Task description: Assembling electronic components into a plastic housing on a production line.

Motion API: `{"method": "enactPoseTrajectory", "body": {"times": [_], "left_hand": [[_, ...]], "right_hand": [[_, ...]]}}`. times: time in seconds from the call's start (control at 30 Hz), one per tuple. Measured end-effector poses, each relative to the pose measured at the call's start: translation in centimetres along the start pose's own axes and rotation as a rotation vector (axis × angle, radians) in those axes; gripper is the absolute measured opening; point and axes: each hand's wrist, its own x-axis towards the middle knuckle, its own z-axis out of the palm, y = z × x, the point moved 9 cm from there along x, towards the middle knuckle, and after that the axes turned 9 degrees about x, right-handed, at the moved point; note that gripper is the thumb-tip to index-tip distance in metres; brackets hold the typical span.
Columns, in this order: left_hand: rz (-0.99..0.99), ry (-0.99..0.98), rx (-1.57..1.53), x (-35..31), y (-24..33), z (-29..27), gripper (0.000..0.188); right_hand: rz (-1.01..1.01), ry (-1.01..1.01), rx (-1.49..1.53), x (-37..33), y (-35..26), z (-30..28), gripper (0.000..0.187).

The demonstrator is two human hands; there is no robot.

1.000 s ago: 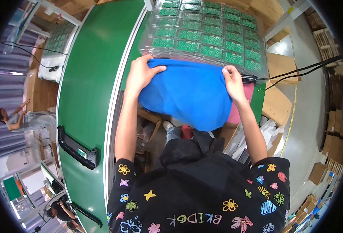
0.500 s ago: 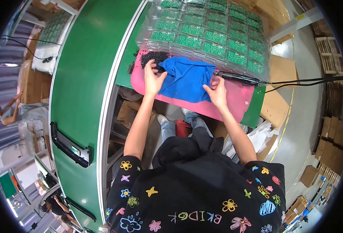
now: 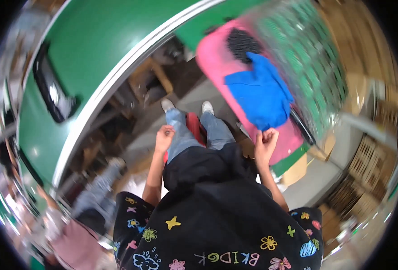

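My left hand (image 3: pixel 165 138) hangs over my thigh, away from the table, its fingers curled in with nothing visible in them. My right hand (image 3: pixel 266 143) is at the near corner of a blue cloth (image 3: pixel 260 92), thumb and fingers drawn together. Whether they grip the cloth's edge is too blurred to see. The cloth lies creased on a pink mat (image 3: pixel 217 50). A pile of small black parts (image 3: pixel 243 45) is beside its far end. Just right of the cloth lies a black pen-shaped power tool (image 3: pixel 303 127) with a cord.
Clear trays of green circuit boards (image 3: pixel 305 63) fill the table's far right. To the left runs a green surface (image 3: pixel 104 31) with a white metal edge (image 3: pixel 131 51), bearing a long black housing (image 3: pixel 52 85). A person in pink (image 3: pixel 79 245) is at lower left.
The view has swung, so the table now sits tilted at upper right. My left hand has left the black parts and come back over my lap. My right hand has shifted to the cloth's corner.
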Motion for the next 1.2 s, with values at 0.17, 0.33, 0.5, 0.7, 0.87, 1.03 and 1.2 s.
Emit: {"method": "enactPoseTrajectory", "body": {"times": [0.17, 0.33, 0.5, 0.7, 0.87, 1.03, 1.2], "left_hand": [[-0.219, 0.228, -0.278, -1.9, -7.2, -3.2, 0.017], [-0.21, 0.401, -0.17, 4.3, -14.6, -4.9, 0.02], [0.082, 0.476, 0.044, 16.5, -13.1, -7.3, 0.022], [0.232, 0.536, 0.257, 28.3, -12.4, -6.6, 0.028], [0.08, 0.205, 0.686, 33.4, -17.2, -3.5, 0.035], [-0.096, -0.148, 0.935, 38.0, -24.8, 1.2, 0.034], [-0.521, -0.904, 0.664, 34.4, -32.5, 12.0, 0.022]], "right_hand": [[0.015, -0.648, -0.127, -5.2, 1.5, 14.1, 0.016], [-0.002, -0.955, -0.26, -8.0, 15.6, 32.4, 0.029], [-0.469, -1.094, -0.551, -7.9, 24.4, 49.9, 0.078], [-0.788, -1.484, -1.418, -7.1, 39.4, 59.0, 0.066], [-1.118, -1.369, -1.214, -8.1, 42.6, 56.4, 0.019], [-1.13, -1.334, -1.236, -10.1, 41.4, 52.6, 0.02], [-0.906, -1.56, -1.384, -10.4, 45.4, 47.0, 0.017]]}}
